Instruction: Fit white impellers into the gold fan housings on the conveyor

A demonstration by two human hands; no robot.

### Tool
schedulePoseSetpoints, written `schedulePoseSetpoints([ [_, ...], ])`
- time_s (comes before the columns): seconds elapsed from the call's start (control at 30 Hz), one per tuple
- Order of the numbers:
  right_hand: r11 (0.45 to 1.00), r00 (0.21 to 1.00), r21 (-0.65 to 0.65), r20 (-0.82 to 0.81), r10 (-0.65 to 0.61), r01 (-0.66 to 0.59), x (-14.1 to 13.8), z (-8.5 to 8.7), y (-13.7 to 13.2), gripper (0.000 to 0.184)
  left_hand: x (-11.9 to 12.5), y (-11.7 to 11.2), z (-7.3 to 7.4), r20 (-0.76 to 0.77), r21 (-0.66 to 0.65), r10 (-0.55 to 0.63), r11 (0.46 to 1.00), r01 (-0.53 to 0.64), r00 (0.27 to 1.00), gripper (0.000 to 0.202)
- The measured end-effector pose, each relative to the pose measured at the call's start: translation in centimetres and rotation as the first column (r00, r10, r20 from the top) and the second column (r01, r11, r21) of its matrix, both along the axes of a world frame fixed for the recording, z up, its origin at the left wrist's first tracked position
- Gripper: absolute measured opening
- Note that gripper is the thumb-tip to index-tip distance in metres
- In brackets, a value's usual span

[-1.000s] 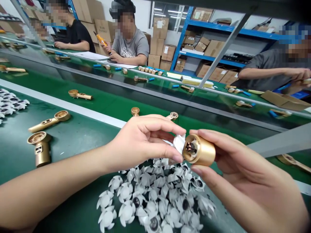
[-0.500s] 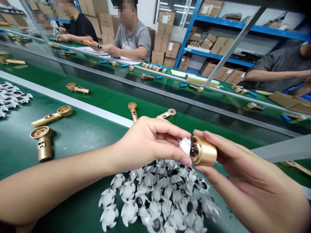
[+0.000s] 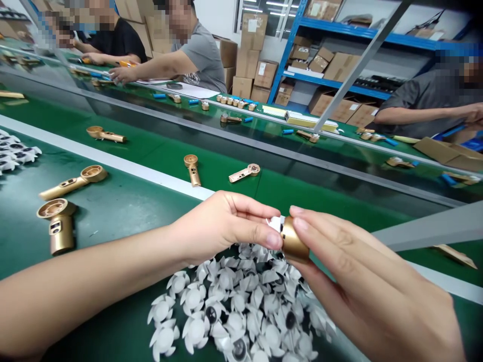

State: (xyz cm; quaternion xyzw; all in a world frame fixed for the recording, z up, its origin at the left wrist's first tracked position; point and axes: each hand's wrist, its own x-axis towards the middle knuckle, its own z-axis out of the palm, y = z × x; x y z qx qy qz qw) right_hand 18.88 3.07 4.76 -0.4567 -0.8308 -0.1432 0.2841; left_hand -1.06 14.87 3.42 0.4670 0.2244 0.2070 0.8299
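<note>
Between thumb and fingers my left hand [image 3: 241,221] pinches a small white fan blade [image 3: 275,222]. My right hand [image 3: 350,271] grips a gold fan housing [image 3: 295,242], its fingers along the top and the thumb side underneath. The blade sits against the housing's open left end; how deep it goes is hidden by my left fingertips. Below both hands spreads a pile of white fan blades [image 3: 237,301], some turned to show black round centres. Two gold handheld fan bodies, one upright [image 3: 62,236] and one lying flat [image 3: 73,183], are to the left on the green table.
More gold fan bodies [image 3: 192,171] lie on the green belt [image 3: 158,151] beyond a white edge strip [image 3: 124,166]. More white blades [image 3: 17,153] are at the far left. Grey metal posts [image 3: 358,70] cross the view. Several co-workers sit across the line before boxes and blue shelving [image 3: 362,37].
Both hands have shifted slightly left, and the housing has turned so its open end faces away from view, closer against the blade. A co-worker opposite has reached an arm to the left.
</note>
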Motion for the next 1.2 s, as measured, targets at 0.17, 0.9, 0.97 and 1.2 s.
schedulePoseSetpoints([
  [0.17, 0.993, 0.992, -0.117, -0.123, -0.041, 0.026, -0.5, -0.8, 0.7, 0.06, 0.7, -1.1, -0.6, -0.007, -0.233, 0.007, 0.972, -0.009, 1.0, 0.03],
  [0.9, 0.94, 0.891, -0.319, -0.383, -0.244, 0.121, -2.2, -0.8, 0.8, 0.041, 0.1, -0.6, -0.2, -0.105, 0.401, -0.102, 0.906, 0.136, 0.989, 0.042],
  [0.97, 0.929, 0.855, -0.368, -0.466, -0.229, 0.048, -2.2, -0.5, 0.6, 0.041, 0.0, -0.7, 0.0, -0.08, 0.477, -0.139, 0.864, 0.16, 0.987, 0.043],
  [1.2, 0.683, 0.461, -0.521, -0.838, -0.293, -0.513, -2.4, -0.3, 0.0, 0.032, 0.2, -1.8, 0.1, 0.047, 0.297, -0.233, 0.932, 0.209, 0.971, 0.042],
])
